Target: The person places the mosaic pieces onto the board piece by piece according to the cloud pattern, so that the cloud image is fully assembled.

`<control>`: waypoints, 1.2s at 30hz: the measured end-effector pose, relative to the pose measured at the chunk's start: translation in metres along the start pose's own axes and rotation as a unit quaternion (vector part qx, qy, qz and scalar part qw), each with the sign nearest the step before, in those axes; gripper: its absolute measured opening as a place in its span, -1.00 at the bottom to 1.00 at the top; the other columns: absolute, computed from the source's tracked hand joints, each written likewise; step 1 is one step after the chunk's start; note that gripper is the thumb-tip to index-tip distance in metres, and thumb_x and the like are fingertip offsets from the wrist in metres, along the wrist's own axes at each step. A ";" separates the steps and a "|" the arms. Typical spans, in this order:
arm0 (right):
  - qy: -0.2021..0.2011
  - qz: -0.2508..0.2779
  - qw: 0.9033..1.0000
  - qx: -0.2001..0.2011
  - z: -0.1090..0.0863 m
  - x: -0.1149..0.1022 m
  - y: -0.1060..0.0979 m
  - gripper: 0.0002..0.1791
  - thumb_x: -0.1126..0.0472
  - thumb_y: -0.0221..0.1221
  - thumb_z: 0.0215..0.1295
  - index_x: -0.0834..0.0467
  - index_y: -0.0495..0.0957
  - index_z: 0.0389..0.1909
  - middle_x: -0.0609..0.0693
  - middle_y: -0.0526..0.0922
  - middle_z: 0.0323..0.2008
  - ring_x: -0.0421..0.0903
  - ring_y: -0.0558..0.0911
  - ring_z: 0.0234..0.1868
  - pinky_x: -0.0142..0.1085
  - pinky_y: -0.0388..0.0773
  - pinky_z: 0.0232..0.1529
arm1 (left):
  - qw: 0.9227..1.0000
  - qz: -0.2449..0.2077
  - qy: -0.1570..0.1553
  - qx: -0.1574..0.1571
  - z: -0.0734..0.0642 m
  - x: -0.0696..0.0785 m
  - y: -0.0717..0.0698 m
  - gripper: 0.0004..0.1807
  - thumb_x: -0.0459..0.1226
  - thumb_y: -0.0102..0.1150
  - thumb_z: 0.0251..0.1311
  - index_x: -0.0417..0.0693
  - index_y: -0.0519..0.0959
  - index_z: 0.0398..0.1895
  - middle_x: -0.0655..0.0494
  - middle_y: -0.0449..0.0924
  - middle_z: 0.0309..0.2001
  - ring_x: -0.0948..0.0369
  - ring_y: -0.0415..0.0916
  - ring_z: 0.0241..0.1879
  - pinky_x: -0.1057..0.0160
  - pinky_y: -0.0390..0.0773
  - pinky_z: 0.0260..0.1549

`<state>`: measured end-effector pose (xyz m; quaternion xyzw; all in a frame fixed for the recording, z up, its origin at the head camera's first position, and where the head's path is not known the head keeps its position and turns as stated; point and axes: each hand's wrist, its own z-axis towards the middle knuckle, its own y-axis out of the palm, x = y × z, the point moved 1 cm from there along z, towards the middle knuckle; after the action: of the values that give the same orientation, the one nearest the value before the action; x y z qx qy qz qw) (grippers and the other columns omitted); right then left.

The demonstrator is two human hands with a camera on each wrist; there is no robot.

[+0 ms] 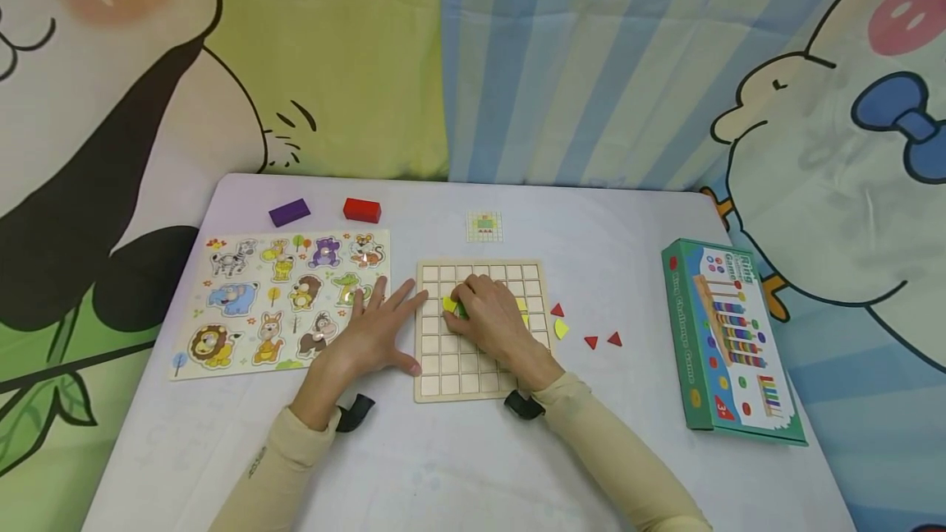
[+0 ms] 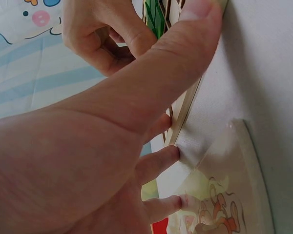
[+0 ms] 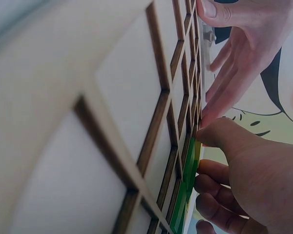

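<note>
A wooden grid board [image 1: 439, 364] lies in the middle of the table. My right hand [image 1: 491, 318] is over its upper half, fingers bent, thumb and index finger pinching a small yellow piece [image 1: 448, 304] at the board's left part. Green pieces [image 3: 188, 165] lie in the grid beside those fingers; the hand hides part of them in the head view. Another yellow piece [image 1: 521, 304] shows right of the knuckles. Fingers spread, my left hand [image 1: 373, 335] rests at the board's left edge, its thumb touching that edge. Some of its fingertips reach over an animal puzzle board [image 1: 288, 343].
Red triangles [image 1: 615, 339] and a loose yellow piece [image 1: 561, 328] lie right of the grid. A small pattern card [image 1: 484, 227] is behind it. Purple [image 1: 290, 213] and red blocks [image 1: 362, 210] stand at the back left; a green game box [image 1: 732, 343] lies at the right.
</note>
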<state>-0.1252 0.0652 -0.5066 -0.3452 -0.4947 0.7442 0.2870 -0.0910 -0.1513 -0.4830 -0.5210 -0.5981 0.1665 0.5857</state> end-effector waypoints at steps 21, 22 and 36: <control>0.013 0.002 1.000 -0.011 0.000 -0.008 -0.001 -0.57 -0.19 0.38 0.21 0.11 0.66 -0.27 -0.09 0.57 -0.35 -0.14 0.50 -0.35 -0.25 0.49 -0.30 | 1.000 -0.002 -0.002 -0.001 -0.001 -0.001 0.000 0.27 0.00 0.66 -0.27 0.02 0.16 0.60 -0.12 -0.07 0.64 -0.34 -0.39 0.59 -0.51 -0.39 0.42; 0.009 0.011 1.000 -0.015 0.000 -0.008 -0.002 -0.57 -0.18 0.38 0.21 0.11 0.67 -0.20 -0.08 0.58 -0.31 -0.14 0.50 -0.32 -0.25 0.50 -0.28 | 1.000 -0.001 -0.002 -0.001 -0.002 -0.001 0.000 0.27 0.00 0.65 -0.27 0.02 0.16 0.60 -0.12 -0.07 0.64 -0.34 -0.39 0.59 -0.51 -0.40 0.42; -0.005 0.047 0.998 -0.052 0.000 -0.004 -0.006 -0.64 -0.07 0.35 0.29 0.09 0.71 -0.06 -0.04 0.62 -0.15 -0.12 0.55 -0.21 -0.25 0.55 -0.14 | 1.000 -0.003 0.003 -0.001 -0.001 -0.001 0.001 0.28 0.00 0.66 -0.27 0.02 0.16 0.60 -0.13 -0.07 0.64 -0.36 -0.39 0.59 -0.52 -0.39 0.41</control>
<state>-0.1222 0.0640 -0.5004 -0.3791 -0.5173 0.7317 0.2311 -0.0898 -0.1523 -0.4836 -0.5202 -0.5979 0.1629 0.5877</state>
